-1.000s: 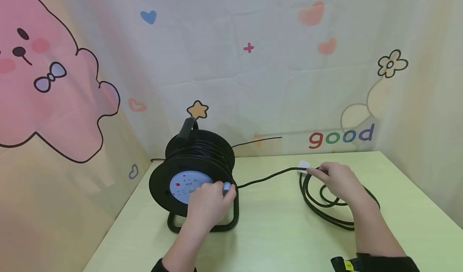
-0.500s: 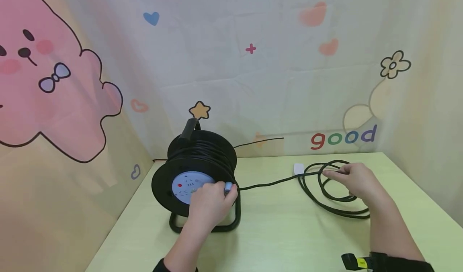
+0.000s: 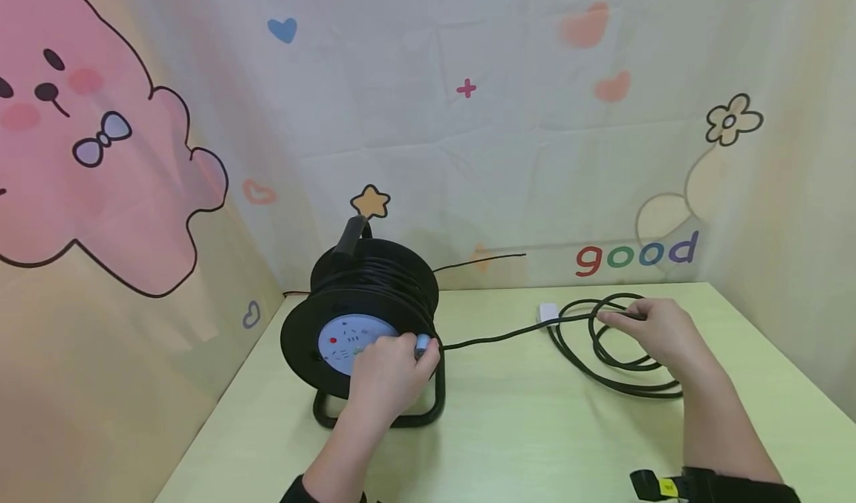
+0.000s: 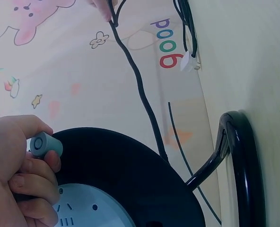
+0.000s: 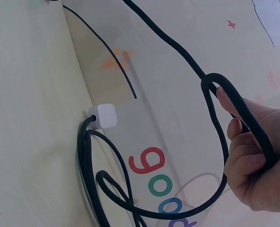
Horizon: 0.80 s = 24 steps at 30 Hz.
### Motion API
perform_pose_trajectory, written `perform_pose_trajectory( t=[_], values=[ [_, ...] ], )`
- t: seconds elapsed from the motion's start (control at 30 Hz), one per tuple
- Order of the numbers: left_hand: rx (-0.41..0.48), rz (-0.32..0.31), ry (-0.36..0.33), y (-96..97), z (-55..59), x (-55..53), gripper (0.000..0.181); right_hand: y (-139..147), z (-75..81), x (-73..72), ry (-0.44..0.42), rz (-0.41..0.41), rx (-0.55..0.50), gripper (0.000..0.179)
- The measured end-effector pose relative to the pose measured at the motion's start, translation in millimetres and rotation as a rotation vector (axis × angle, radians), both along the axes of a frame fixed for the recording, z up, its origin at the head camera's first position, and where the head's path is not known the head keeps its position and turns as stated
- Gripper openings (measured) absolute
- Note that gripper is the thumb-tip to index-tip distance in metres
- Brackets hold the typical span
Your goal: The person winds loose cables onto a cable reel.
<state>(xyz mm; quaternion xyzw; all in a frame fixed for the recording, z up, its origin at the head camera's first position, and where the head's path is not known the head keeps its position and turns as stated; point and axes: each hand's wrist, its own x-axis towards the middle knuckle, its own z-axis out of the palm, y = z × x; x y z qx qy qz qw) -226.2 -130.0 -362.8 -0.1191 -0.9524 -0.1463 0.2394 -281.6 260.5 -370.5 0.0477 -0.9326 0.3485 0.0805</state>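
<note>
A black cable reel (image 3: 361, 295) with a pale blue socket panel (image 3: 344, 343) stands on the table, black cord wound round its drum. My left hand (image 3: 391, 377) grips the blue-grey crank knob (image 4: 46, 144) at the right side of the reel's front disc. From the reel, the black cable (image 3: 498, 337) runs right to my right hand (image 3: 658, 332), which pinches it above the table. Beyond that grip the cable hangs in loops, some hidden behind the hand. A white plug (image 3: 548, 313) at the cable's end lies near the table's back edge.
The reel rests on a black tubular stand (image 3: 417, 419). A printed curtain (image 3: 401, 117) hangs behind the pale green table (image 3: 508, 429). A thin dark line (image 3: 478, 261) shows on the curtain behind the reel.
My right hand has moved right with the cable, then nearly stopped. The plug has shifted slightly left, and the loops have moved. My left hand still grips the knob at about the same spot.
</note>
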Motion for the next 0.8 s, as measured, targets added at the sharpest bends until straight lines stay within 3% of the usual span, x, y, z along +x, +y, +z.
perform_pose_trajectory(
  t=[0.53, 0.8],
  values=[
    [-0.010, -0.010, -0.005, 0.3, -3.3, -0.4, 0.049, -7, 1.3, 0.3, 0.094, -0.012, 0.022, 0.053],
    [-0.052, -0.015, 0.009, 2.0, -6.9, -2.4, 0.049, -16, 0.2, 0.4, 0.134, 0.021, 0.037, 0.046]
  ],
)
